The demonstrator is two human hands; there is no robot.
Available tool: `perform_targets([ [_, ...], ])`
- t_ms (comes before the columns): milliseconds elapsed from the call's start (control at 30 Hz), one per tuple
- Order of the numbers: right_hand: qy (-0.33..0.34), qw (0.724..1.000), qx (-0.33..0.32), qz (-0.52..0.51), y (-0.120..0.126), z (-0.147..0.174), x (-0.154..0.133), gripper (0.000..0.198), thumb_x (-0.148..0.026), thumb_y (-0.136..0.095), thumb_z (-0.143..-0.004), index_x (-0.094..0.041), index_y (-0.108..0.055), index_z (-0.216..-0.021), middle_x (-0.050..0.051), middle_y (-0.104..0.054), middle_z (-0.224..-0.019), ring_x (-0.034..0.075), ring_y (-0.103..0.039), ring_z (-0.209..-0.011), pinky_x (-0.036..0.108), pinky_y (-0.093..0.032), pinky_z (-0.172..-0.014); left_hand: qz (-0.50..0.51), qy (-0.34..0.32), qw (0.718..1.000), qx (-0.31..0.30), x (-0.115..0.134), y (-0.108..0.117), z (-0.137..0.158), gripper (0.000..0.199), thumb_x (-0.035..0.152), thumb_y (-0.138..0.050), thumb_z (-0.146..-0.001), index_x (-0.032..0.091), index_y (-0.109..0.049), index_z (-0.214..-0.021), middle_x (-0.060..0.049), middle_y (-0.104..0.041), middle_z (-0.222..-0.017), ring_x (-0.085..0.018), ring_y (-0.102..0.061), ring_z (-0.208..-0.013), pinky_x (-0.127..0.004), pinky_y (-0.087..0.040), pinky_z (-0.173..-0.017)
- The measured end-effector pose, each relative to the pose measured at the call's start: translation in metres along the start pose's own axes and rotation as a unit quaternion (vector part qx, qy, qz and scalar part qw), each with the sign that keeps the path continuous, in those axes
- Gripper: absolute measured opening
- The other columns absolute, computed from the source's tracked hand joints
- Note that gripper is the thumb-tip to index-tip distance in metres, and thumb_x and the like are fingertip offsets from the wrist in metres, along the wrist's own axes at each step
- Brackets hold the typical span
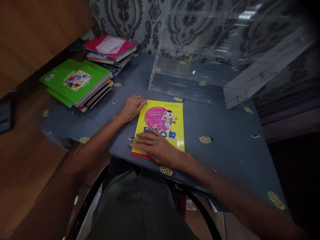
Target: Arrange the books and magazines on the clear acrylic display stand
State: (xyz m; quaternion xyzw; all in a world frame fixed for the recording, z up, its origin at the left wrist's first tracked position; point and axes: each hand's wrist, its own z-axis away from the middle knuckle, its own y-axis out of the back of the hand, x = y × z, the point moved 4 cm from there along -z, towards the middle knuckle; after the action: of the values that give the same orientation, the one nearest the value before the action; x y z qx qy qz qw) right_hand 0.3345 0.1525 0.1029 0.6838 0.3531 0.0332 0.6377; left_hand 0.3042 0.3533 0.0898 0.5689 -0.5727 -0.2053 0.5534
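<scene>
Right hand covers the near part of the yellow book and some title lettering; both palms are hidden. Small print along the book's top is illegible. Right forearm blurred. Toward the tabletop's far edge, the clear rack is cut off above. At its far left, the green-topped stack partly hides the rear stack; spine titles unreadable. Dark object beyond the left edge: cropped, unidentifiable.
</scene>
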Motion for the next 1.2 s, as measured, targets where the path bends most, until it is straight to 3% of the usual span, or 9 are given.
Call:
perform_targets([
  [167, 0.045, 0.998, -0.019, -0.05, -0.008, 0.012, -0.024, 0.048, -0.013, -0.054, -0.094, -0.024, -0.056, -0.141, 0.004, -0.068, -0.136, 0.02, -0.05, -0.136, 0.046, -0.033, -0.115, -0.027, -0.022, 0.999, 0.014, 0.001, -0.001, 0.0, 0.048, 0.035, -0.03, -0.105, 0.015, -0.072, -0.097, -0.01, -0.072, -0.097, -0.021, -0.063, -0.092, -0.037, -0.044, -0.092],
  [500, 0.01, 0.996, -0.029, -0.08, 0.0, 0.018, -0.022, 0.045, -0.014, -0.053, -0.097, -0.02, -0.054, -0.141, 0.004, -0.061, -0.144, 0.019, -0.047, -0.138, 0.043, -0.032, -0.119, -0.033, -0.03, 0.999, 0.005, 0.009, 0.006, 0.003, 0.044, 0.035, -0.031, -0.105, 0.015, -0.071, -0.102, -0.01, -0.073, -0.101, -0.023, -0.063, -0.094, -0.038, -0.045, -0.091],
  [667, -0.092, 0.991, 0.078, -0.066, 0.006, 0.026, -0.012, 0.039, -0.025, -0.043, -0.104, -0.013, -0.056, -0.139, 0.013, -0.059, -0.145, 0.02, -0.045, -0.141, 0.043, -0.037, -0.119, -0.043, -0.044, 0.998, 0.009, 0.015, 0.008, 0.006, 0.034, 0.033, -0.04, -0.102, 0.016, -0.069, -0.107, -0.011, -0.072, -0.106, -0.024, -0.062, -0.098, -0.039, -0.047, -0.091],
  [800, -0.202, 0.967, 0.148, -0.048, 0.01, 0.027, 0.01, 0.043, -0.02, -0.038, -0.103, -0.014, -0.052, -0.143, 0.014, -0.054, -0.15, 0.02, -0.043, -0.144, 0.044, -0.04, -0.118, -0.072, -0.047, 0.996, 0.009, 0.017, 0.006, 0.008, 0.029, 0.031, -0.045, -0.099, 0.016, -0.067, -0.111, -0.012, -0.071, -0.111, -0.027, -0.062, -0.101, -0.041, -0.049, -0.089],
  [1200, -0.359, 0.921, 0.122, 0.09, 0.039, 0.019, 0.098, 0.059, -0.04, -0.04, -0.103, -0.005, -0.042, -0.151, 0.019, -0.039, -0.159, 0.029, -0.03, -0.152, 0.051, -0.022, -0.125, -0.077, -0.056, 0.995, 0.018, 0.016, 0.002, 0.008, 0.029, 0.034, -0.042, -0.1, 0.019, -0.065, -0.111, -0.012, -0.07, -0.113, -0.028, -0.063, -0.104, -0.044, -0.05, -0.09],
])
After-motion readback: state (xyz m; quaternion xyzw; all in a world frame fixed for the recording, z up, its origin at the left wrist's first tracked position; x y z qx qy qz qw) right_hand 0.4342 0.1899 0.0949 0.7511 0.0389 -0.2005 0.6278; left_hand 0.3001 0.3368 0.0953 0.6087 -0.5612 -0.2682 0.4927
